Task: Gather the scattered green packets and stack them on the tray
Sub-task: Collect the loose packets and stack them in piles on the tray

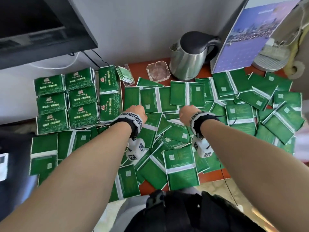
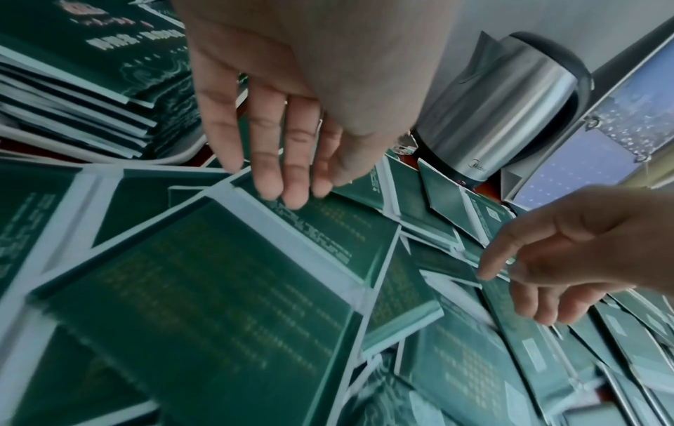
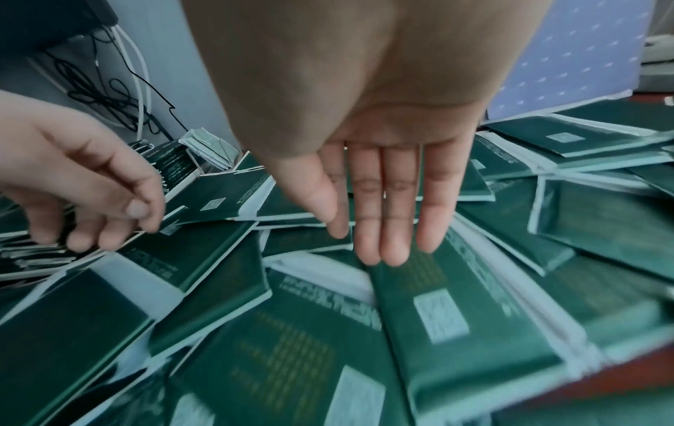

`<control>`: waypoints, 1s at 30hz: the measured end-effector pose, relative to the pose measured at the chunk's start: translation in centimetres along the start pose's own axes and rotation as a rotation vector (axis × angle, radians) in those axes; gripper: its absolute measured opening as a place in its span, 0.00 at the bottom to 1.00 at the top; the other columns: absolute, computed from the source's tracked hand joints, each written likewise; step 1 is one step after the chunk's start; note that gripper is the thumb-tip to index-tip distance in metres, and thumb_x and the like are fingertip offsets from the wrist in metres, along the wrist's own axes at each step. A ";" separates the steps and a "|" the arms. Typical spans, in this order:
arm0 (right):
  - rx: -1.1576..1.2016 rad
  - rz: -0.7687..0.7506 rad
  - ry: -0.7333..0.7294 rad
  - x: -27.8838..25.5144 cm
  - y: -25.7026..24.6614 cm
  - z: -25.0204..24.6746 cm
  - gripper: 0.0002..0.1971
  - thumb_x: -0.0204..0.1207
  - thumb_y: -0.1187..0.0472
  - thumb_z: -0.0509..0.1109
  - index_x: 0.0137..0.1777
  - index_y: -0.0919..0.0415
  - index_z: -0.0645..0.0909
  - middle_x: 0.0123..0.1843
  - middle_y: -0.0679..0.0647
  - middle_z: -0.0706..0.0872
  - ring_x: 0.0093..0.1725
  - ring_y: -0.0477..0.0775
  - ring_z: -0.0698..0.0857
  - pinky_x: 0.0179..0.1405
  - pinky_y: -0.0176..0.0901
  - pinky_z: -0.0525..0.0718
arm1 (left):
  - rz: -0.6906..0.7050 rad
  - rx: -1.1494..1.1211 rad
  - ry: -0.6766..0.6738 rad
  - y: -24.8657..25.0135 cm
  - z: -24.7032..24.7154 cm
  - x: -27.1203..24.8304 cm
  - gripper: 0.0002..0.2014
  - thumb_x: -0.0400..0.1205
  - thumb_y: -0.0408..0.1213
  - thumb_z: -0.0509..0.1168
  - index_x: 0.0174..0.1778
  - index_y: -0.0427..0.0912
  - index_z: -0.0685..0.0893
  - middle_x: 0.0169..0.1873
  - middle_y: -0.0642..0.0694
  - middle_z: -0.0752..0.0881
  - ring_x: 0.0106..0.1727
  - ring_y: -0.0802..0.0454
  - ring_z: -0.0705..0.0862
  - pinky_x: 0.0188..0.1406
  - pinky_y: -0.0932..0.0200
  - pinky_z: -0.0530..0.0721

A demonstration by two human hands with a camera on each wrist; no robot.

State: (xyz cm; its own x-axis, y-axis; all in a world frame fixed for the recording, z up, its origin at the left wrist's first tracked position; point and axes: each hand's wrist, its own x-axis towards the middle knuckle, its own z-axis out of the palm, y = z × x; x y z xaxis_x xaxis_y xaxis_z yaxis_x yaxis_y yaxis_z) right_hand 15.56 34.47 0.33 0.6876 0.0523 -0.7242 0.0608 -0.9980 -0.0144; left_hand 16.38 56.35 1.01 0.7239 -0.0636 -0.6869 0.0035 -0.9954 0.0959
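Note:
Many green packets [image 1: 181, 164] lie scattered and overlapping across the red-brown table. Neat stacks of green packets [image 1: 80, 97] with printed fronts up stand at the back left on a tray, of which only a white rim [image 2: 175, 158] shows. My left hand [image 1: 136, 112] hovers just right of the stacks, its straight fingers [image 2: 291, 190] touching the edge of a loose packet [image 2: 328, 230]. My right hand [image 1: 187, 113] is beside it over the pile, with fingers [image 3: 379, 245] stretched out flat and holding nothing. The head view hides both sets of fingertips.
A steel kettle [image 1: 192, 56] and a glass ashtray [image 1: 158, 71] stand behind the pile. A calendar board [image 1: 250, 36] leans at the back right. A dark monitor [image 1: 41, 27] with cables hangs at the back left. The table's front edge [image 1: 210, 177] is close to my body.

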 end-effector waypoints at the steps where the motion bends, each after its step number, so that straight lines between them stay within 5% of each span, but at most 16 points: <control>1: 0.003 -0.017 0.016 0.6 0.1 -0.7 0.09 0.83 0.65 0.59 0.45 0.64 0.79 0.46 0.62 0.87 0.43 0.62 0.85 0.37 0.48 0.82 | -0.055 -0.019 0.029 0.0 -0.1 0.4 0.12 0.86 0.43 0.62 0.56 0.40 0.84 0.46 0.42 0.88 0.43 0.42 0.86 0.35 0.55 0.81; 5: -0.024 -0.146 0.085 2.6 0.2 -4.3 0.12 0.77 0.71 0.61 0.58 0.63 0.80 0.51 0.63 0.87 0.46 0.65 0.86 0.45 0.55 0.89 | -0.255 -0.171 0.078 0.6 -0.5 2.0 0.27 0.85 0.54 0.63 0.71 0.36 0.70 0.47 0.41 0.81 0.43 0.41 0.82 0.38 0.51 0.81; 8: -0.094 -0.275 0.102 4.1 0.2 -6.1 0.26 0.77 0.75 0.61 0.73 0.57 0.70 0.48 0.60 0.81 0.43 0.63 0.84 0.39 0.53 0.86 | -0.360 -0.240 0.033 1.5 -0.4 3.6 0.38 0.83 0.61 0.64 0.77 0.33 0.65 0.50 0.39 0.82 0.43 0.40 0.82 0.37 0.50 0.80; 11: -0.204 -0.364 0.041 5.5 -0.1 -7.2 0.29 0.79 0.71 0.60 0.80 0.54 0.63 0.58 0.65 0.81 0.47 0.64 0.82 0.41 0.51 0.79 | -0.385 -0.276 -0.017 1.9 -0.3 5.1 0.43 0.80 0.64 0.67 0.78 0.33 0.65 0.61 0.37 0.84 0.55 0.37 0.87 0.47 0.47 0.87; 14: -0.212 -0.404 0.016 6.5 0.1 -7.6 0.28 0.82 0.69 0.58 0.81 0.55 0.61 0.64 0.68 0.79 0.51 0.65 0.81 0.45 0.51 0.75 | -0.410 -0.310 -0.045 1.6 -0.2 6.2 0.45 0.77 0.63 0.71 0.80 0.34 0.65 0.65 0.36 0.83 0.60 0.35 0.86 0.55 0.43 0.88; 20: -0.200 -0.429 0.010 8.2 0.4 -7.2 0.26 0.75 0.76 0.62 0.71 0.58 0.66 0.38 0.55 0.71 0.44 0.62 0.82 0.39 0.51 0.82 | -0.376 -0.308 -0.107 1.4 -1.1 7.5 0.35 0.74 0.59 0.77 0.68 0.37 0.78 0.62 0.39 0.85 0.57 0.37 0.86 0.51 0.50 0.86; 25: -0.020 -0.353 0.073 8.0 1.8 -6.0 0.31 0.71 0.77 0.64 0.72 0.52 0.65 0.42 0.56 0.78 0.36 0.57 0.80 0.27 0.47 0.78 | -0.380 -0.280 -0.069 1.6 -1.0 7.3 0.36 0.73 0.60 0.77 0.66 0.36 0.79 0.60 0.38 0.86 0.57 0.36 0.87 0.50 0.48 0.87; 30: 0.310 -0.169 0.225 6.8 4.1 -4.2 0.28 0.75 0.68 0.75 0.70 0.53 0.68 0.58 0.56 0.83 0.49 0.62 0.84 0.45 0.53 0.84 | -0.393 -0.323 -0.026 2.2 -0.9 6.5 0.31 0.75 0.57 0.77 0.59 0.35 0.79 0.54 0.37 0.87 0.49 0.39 0.86 0.40 0.52 0.81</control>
State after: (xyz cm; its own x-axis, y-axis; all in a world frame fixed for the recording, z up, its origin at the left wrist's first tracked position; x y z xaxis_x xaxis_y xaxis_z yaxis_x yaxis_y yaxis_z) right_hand 23.53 30.91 -1.76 0.8294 0.1881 -0.5260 -0.0111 -0.9359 -0.3522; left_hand 21.74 53.82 -2.62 0.6076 0.3056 -0.7331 0.4885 -0.8716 0.0415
